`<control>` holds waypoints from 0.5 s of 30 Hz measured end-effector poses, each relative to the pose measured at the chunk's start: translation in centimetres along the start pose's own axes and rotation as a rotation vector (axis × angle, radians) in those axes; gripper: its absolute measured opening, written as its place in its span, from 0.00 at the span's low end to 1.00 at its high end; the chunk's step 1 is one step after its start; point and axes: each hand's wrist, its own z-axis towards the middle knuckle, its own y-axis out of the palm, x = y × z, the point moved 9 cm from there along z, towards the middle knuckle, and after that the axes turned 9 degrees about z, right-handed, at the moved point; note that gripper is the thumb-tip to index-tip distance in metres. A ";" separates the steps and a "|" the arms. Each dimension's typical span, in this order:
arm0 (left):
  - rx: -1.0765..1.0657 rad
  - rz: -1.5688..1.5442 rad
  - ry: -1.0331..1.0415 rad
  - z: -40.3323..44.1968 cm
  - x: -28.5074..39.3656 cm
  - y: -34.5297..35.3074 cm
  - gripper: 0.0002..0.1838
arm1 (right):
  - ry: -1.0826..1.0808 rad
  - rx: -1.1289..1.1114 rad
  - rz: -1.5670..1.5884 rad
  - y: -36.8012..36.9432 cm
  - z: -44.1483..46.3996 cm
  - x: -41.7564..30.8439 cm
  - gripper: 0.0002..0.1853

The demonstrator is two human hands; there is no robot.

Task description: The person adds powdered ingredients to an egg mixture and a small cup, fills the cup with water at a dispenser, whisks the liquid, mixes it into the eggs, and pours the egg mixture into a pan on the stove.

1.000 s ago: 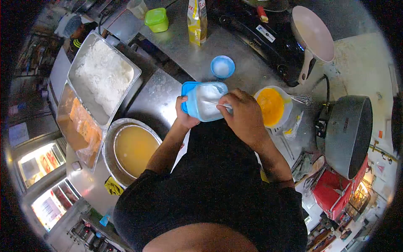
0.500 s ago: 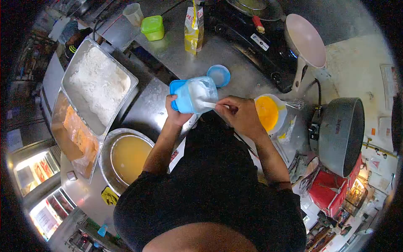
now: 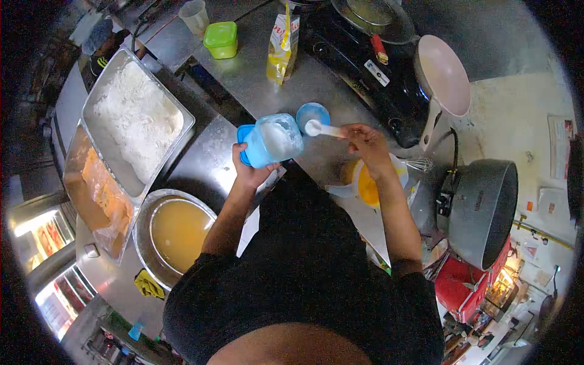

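Observation:
My left hand [image 3: 246,173] is closed around a clear-and-blue plastic container [image 3: 278,143], tilted so its white powder shows. A blue lid [image 3: 244,146] lies against its left side, by my fingers. Between the fingers of my right hand [image 3: 369,146] is the handle of a white measuring spoon [image 3: 330,130]. White powder fills the spoon's scoop, which is over the near edge of a small blue bowl [image 3: 315,109]; whether they touch, I cannot tell. Partly hidden by my right forearm, a white bowl of yellow-orange liquid [image 3: 367,187] stands with a whisk [image 3: 420,163] beside it.
A tray of flour [image 3: 137,121], a tray with an orange mass [image 3: 106,194] and a metal basin of cloudy liquid [image 3: 179,234] stand left. Ahead are a yellow packet [image 3: 281,52] and green tub [image 3: 221,39]. A stove [image 3: 371,85] with a pink pan [image 3: 447,76] lies right.
The spoon has come out of the container and moved right, to the small blue bowl, carrying white powder. My left hand and the container have shifted slightly left.

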 end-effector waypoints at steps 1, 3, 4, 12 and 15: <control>0.023 -0.012 0.006 0.0 0.0 -0.4 0.40 | -0.037 0.019 -0.056 -0.9 0.7 -0.6 0.10; 0.009 -0.043 0.008 0.0 0.1 -0.6 0.40 | -0.207 0.051 -0.302 -1.2 1.8 -2.1 0.09; 0.001 -0.058 0.008 0.1 0.2 -0.7 0.40 | -0.341 0.065 -0.493 -0.9 2.2 -3.1 0.09; -0.022 -0.043 0.002 0.4 0.6 -0.1 0.43 | -0.773 0.035 -1.424 3.2 3.2 -2.5 0.06; -0.024 0.018 0.000 0.6 0.2 0.5 0.44 | -0.608 0.230 -0.912 -0.3 0.4 -8.3 0.06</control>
